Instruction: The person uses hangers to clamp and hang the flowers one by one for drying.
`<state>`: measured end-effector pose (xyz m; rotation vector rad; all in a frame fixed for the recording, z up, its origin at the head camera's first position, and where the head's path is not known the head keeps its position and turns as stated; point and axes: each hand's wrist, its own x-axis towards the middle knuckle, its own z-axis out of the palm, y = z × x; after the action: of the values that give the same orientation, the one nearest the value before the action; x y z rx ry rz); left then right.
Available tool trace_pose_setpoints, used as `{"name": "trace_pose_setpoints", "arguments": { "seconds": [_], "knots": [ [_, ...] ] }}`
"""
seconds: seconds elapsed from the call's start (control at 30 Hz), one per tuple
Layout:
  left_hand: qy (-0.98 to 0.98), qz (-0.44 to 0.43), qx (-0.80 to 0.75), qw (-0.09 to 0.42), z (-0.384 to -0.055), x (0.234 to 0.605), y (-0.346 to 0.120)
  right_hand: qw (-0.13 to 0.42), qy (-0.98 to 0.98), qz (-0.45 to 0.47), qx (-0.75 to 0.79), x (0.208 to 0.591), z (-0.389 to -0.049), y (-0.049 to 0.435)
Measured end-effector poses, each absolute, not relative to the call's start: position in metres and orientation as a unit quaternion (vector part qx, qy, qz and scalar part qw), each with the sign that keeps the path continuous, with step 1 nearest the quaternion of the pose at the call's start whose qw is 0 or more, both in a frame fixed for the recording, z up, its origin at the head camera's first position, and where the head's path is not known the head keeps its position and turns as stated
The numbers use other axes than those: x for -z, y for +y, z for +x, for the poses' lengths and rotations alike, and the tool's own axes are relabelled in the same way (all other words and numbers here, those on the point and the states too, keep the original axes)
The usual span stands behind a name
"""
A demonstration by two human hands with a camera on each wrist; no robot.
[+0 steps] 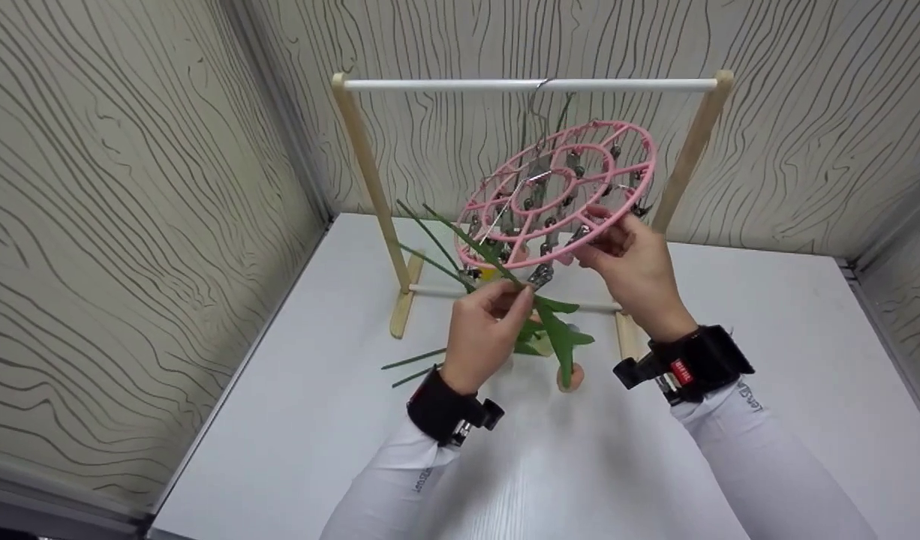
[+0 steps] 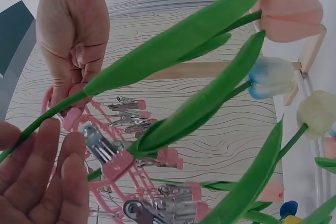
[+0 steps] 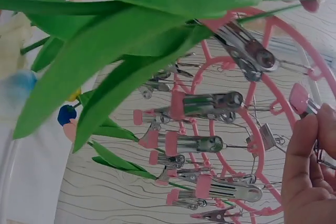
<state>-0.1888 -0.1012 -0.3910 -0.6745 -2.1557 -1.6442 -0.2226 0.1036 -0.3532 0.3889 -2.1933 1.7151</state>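
Note:
My left hand (image 1: pixel 481 330) pinches the green stem of an artificial tulip between thumb and fingers. Its pale pink bloom (image 2: pixel 291 13) and long leaf (image 2: pixel 176 38) stick out past the hand in the left wrist view. Fingers of my right hand (image 1: pixel 640 266) hold a metal clip with a pink tip (image 3: pixel 299 98), under the near right rim of a pink round clip hanger (image 1: pixel 653 161). The hanger tilts, its right side higher. Another clip (image 2: pixel 118 165) grips the stem of a blue-and-white tulip (image 2: pixel 270 78) close to the left hand.
A wooden stand (image 1: pixel 370 172) with a white top rod (image 1: pixel 445 85) bears the hanger by its metal hook (image 1: pixel 535 112). Several more clips dangle from the rings, some with flowers, including a cream tulip (image 2: pixel 315 114). Beneath lies a white table (image 1: pixel 295 405), with patterned walls behind.

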Motion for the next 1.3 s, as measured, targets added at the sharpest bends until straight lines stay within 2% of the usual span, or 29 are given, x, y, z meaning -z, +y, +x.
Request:
{"name": "trace_pose_setpoints", "arguments": {
  "seconds": [0.23, 0.4, 0.83, 0.97, 1.13, 1.3],
  "knots": [
    [-0.761, -0.238, 0.577, 0.177, -0.187, 0.388, -0.096, 0.099, -0.728, 0.094, -0.672, 0.349, -0.222, 0.11],
    [-0.757, -0.244, 0.578, 0.182, -0.187, 0.388, -0.094, 0.069, -0.718, 0.1, -0.685, 0.348, -0.222, 0.115],
    [-0.75, -0.252, 0.583, 0.182, -0.187, 0.386, -0.085, 0.063, -0.753, 0.119, -0.644, 0.345, -0.215, 0.126],
    [-0.751, -0.248, 0.586, 0.177, -0.187, 0.384, -0.082, 0.079, -0.74, 0.121, -0.657, 0.345, -0.21, 0.127],
    [-0.748, -0.24, 0.596, 0.164, -0.189, 0.384, -0.077, 0.099, -0.727, 0.125, -0.668, 0.349, -0.208, 0.127],
    [-0.726, -0.207, 0.641, 0.135, -0.192, 0.384, -0.075, 0.092, -0.724, 0.129, -0.671, 0.355, -0.206, 0.127]
  ]
}}
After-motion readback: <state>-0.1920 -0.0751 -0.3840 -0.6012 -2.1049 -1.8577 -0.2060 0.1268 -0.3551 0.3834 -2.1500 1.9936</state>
